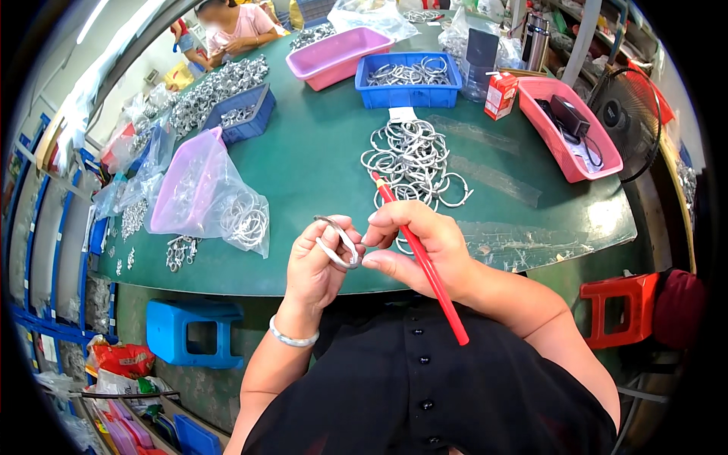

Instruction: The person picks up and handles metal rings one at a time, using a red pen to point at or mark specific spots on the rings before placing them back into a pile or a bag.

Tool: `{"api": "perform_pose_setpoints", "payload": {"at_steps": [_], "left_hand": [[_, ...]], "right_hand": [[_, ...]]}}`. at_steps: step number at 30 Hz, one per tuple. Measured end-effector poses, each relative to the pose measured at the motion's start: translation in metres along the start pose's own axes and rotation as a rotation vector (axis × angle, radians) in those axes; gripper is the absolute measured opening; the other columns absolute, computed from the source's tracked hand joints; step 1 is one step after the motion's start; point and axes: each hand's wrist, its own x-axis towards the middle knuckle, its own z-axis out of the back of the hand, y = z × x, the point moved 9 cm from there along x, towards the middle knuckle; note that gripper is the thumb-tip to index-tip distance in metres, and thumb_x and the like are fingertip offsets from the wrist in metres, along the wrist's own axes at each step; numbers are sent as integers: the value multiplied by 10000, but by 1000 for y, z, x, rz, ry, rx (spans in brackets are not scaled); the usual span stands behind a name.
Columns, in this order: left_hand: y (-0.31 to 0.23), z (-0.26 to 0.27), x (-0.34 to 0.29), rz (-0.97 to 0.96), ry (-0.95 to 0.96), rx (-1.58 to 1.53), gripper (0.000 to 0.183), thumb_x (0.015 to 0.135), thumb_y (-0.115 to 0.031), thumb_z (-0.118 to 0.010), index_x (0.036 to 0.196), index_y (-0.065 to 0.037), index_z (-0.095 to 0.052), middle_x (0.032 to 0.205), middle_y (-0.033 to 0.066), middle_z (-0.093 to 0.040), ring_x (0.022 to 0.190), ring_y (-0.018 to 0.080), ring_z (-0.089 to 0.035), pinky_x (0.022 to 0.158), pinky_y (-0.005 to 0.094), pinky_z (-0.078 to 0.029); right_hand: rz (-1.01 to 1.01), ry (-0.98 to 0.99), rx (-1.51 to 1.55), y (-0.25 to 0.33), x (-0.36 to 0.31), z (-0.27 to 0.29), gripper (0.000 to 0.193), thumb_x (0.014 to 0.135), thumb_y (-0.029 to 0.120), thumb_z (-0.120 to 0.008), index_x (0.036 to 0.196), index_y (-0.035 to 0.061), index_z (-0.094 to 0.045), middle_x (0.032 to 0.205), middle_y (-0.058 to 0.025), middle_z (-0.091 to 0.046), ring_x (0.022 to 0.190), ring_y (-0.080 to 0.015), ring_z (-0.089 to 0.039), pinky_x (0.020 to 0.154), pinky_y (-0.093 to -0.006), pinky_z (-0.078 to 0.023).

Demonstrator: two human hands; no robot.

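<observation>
My left hand (312, 265) pinches an open silver metal ring (352, 263) between thumb and fingers, held just over the table's near edge. Beside it, my right hand (436, 246) has a red pencil (437, 283) tucked across it, tip pointing away from me and the other end toward my body. The right thumb and fingertips are close to the ring; whether they touch it I cannot tell. Beyond my hands a heap of similar silver rings (409, 152) lies on the green table (318, 152).
A blue tray (409, 97) of rings and a pink tray (339, 61) stand at the back. Right are a red drink carton (500, 96), pink basket (565, 133) and fan (633, 114). Left sits a bagged lilac tray (182, 189). Stools flank me; another person (241, 30) sits far left.
</observation>
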Motion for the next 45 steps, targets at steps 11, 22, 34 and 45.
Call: {"api": "perform_pose_setpoints", "payload": {"at_steps": [11, 22, 34, 45], "left_hand": [[3, 2, -1, 79, -24, -64, 178, 873, -145, -494, 972, -12, -557, 824, 111, -614, 682, 185, -606, 610, 289, -489], [-149, 30, -10, -474, -311, 627, 159, 885, -128, -480, 942, 4, -549, 798, 85, -598, 661, 137, -582, 597, 242, -473], [-145, 15, -10, -340, -291, 435, 152, 888, -155, -477, 916, -22, -546, 791, 72, -592, 662, 138, -583, 588, 239, -473], [-77, -15, -4, -121, -195, 346, 140, 870, -145, -511, 901, -18, -561, 765, 88, -608, 646, 145, -597, 599, 251, -489]], "right_hand": [[-158, -41, 16, -22, -7, 5, 289, 749, -49, -597, 1003, 22, -479, 833, -71, -578, 772, -129, -575, 721, -258, -450], [-318, -224, 25, -59, -30, 49, 209, 777, -40, -566, 966, 12, -494, 779, -27, -552, 726, -83, -520, 684, -220, -424], [-129, -96, 99, -29, 0, 30, 248, 858, 130, -512, 1060, -9, -547, 859, -77, -594, 757, -140, -564, 687, -257, -458], [-40, -3, 76, -3, 36, -7, 122, 726, 83, -634, 780, 25, -542, 711, -53, -559, 657, -144, -546, 604, -259, -431]]}}
